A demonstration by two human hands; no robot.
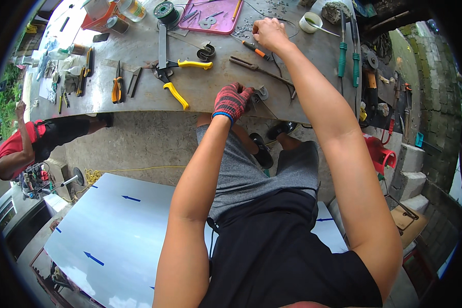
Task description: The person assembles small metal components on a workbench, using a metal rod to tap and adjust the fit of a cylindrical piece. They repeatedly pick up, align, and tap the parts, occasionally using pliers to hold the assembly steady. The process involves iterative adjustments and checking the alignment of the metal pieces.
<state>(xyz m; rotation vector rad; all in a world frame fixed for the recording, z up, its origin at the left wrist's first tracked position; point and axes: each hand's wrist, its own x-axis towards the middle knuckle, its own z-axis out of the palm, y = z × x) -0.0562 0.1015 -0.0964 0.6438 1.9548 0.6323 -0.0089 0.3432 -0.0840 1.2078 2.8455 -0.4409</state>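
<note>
Gripping a hooked grey metal piece (262, 93) nearer the body than the pink rectangular plastic tray (225, 24), the red-gloved left hand (233, 100) curls; the bare right hand (270, 35), its grasp unclear, seems to pick small silver metal bits (245, 29) beside the tray, calling for a precise pinch. The tray holds metal rods (193, 15); the round white tub (306, 27) farther right, something greenish (310, 18).

I'm counting two hands (233, 98) (270, 35), one red-and-black glove (229, 106) and one metal counter (138, 49). Then it's two green-handled tools (342, 54) (355, 66), one pink tray (226, 24), one wire spool (164, 11), one white tub (308, 30) and one yellow-handled cutter (171, 90). Plus exactly one other person (46, 134), lol.
</note>
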